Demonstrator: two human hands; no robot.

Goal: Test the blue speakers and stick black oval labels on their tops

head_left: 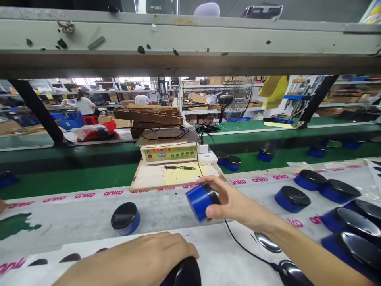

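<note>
A blue round unit [200,201] with black top, tilted sideways, held above the bench.

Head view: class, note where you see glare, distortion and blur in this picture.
Head view: glare streaks the glossy black caps at right; the shelf beam bows, a wide-lens distortion; the distant shelves are soft; the left hand at the bottom edge looks slightly blurred, while the right hand holding the blue puck is sharp.

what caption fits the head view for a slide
Right hand holds a blue puck above the bench; left hand rests on a black one.
</note>
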